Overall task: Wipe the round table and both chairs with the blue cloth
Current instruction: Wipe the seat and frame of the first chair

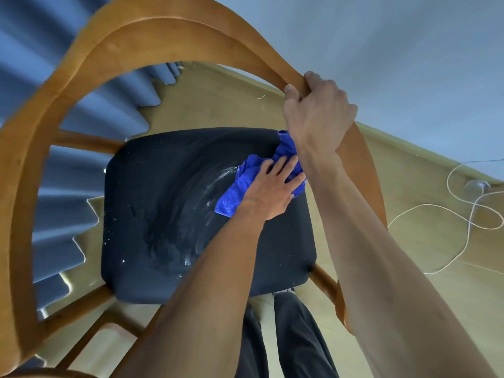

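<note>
I look straight down on a wooden chair whose curved backrest rail arches over its black seat. My left hand presses the blue cloth flat against the seat near its right edge, fingers spread. My right hand grips the right side of the backrest rail, fingers curled over the wood. Pale streaks and white specks mark the seat around the cloth. The round table and the other chair are out of view.
Blue-grey curtain folds hang at the left behind the chair. A white cord loops over the light wooden floor at the right. My dark trouser legs stand just below the seat.
</note>
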Motion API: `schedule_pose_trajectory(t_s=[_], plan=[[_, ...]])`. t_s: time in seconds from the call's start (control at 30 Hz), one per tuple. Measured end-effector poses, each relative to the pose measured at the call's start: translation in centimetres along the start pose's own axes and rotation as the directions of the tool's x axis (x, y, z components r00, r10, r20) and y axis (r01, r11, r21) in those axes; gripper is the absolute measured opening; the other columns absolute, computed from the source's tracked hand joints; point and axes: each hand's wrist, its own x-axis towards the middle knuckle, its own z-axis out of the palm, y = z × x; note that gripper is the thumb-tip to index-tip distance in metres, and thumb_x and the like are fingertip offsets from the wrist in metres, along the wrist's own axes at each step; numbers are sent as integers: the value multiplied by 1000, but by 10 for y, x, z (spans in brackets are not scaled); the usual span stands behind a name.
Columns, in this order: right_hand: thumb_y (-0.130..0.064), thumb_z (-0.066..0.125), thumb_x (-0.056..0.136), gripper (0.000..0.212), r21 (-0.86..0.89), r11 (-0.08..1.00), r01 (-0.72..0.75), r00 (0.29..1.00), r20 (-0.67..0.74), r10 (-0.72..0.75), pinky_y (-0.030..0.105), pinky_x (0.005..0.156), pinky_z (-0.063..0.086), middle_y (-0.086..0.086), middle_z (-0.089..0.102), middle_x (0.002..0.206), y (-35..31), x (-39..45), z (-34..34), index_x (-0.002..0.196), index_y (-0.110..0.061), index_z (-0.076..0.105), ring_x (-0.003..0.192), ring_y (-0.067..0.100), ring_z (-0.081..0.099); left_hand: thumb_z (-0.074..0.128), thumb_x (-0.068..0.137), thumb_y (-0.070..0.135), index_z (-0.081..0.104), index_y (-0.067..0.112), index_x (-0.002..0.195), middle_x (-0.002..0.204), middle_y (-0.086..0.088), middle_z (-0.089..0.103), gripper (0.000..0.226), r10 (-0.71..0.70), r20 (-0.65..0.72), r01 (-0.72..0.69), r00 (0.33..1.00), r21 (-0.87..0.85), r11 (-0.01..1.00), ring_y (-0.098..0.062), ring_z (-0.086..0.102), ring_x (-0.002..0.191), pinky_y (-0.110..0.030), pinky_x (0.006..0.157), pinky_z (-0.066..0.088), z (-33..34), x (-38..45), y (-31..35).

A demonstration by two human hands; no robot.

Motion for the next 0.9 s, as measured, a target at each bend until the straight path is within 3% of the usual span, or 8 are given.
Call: schedule_pose_trajectory(t_s=[0.13, 0.3, 0.47, 0.6, 0.73, 0.83, 0.9], plan=[[-47, 41, 89, 32, -30, 998, 46, 999, -16, -47, 37, 74, 33, -1, 50, 76, 4, -1, 2, 90, -21, 60, 75, 25, 47, 48, 98, 40, 50, 25, 135, 158, -5, 22, 40, -120, -65, 118, 991, -34, 992, -27, 22, 144, -58, 113, 17, -5, 0, -12], [-47, 41, 90, 34, -22, 998, 62, 998, -14, -63, 37, 74, 31, 0, 51, 78, 8, 0, 4, 92, -20, 60, 76, 26, 45, 48, 97, 38, 44, 28, 139, 157, -3, 25, 43, -233, -80, 227, 969, -80, 971, -24, 27, 142, -51, 110, 25, -3, 8, -21], [-47, 41, 89, 26, -21, 997, 74, 997, -9, -74, 36, 73, 31, 0, 48, 77, 9, -1, 2, 83, -23, 48, 75, 27, 43, 48, 97, 38, 38, 34, 143, 155, -2, 29, 48, -303, -99, 293, 948, -106, 950, -21, 30, 139, -45, 106, 31, -5, 7, -48], [-51, 40, 88, 33, -27, 998, 59, 998, -14, -59, 40, 76, 34, 0, 50, 78, 6, -1, 6, 86, -22, 56, 77, 27, 47, 49, 97, 37, 37, 32, 145, 154, -4, 30, 50, -549, -76, 523, 832, -221, 823, -24, 30, 139, -45, 107, 35, -13, 3, -82], [-52, 37, 86, 35, -57, 998, 40, 998, -44, -43, 39, 76, 36, 1, 52, 74, 4, -1, 9, 81, -21, 55, 75, 27, 52, 49, 97, 36, 40, 26, 142, 146, -6, 37, 47, -674, -32, 656, 738, -199, 728, -27, 36, 131, -46, 94, 44, -22, -8, -123], [-50, 38, 85, 34, -75, 996, 44, 998, -36, -47, 39, 77, 35, 4, 54, 76, 2, -4, 5, 83, -21, 54, 77, 29, 51, 51, 96, 32, 48, 20, 132, 149, -8, 33, 39, -816, 2, 798, 578, -210, 565, -29, 36, 131, -46, 90, 44, -23, -27, -162], [-49, 43, 85, 35, -48, 999, 21, 997, -75, -24, 38, 84, 38, 2, 63, 94, 1, -6, 3, 97, -23, 63, 94, 28, 57, 54, 95, 24, 51, 14, 129, 154, -7, 26, 36, -869, 6, 856, 494, -175, 486, -30, 33, 134, -47, 89, 46, -22, -46, -189]])
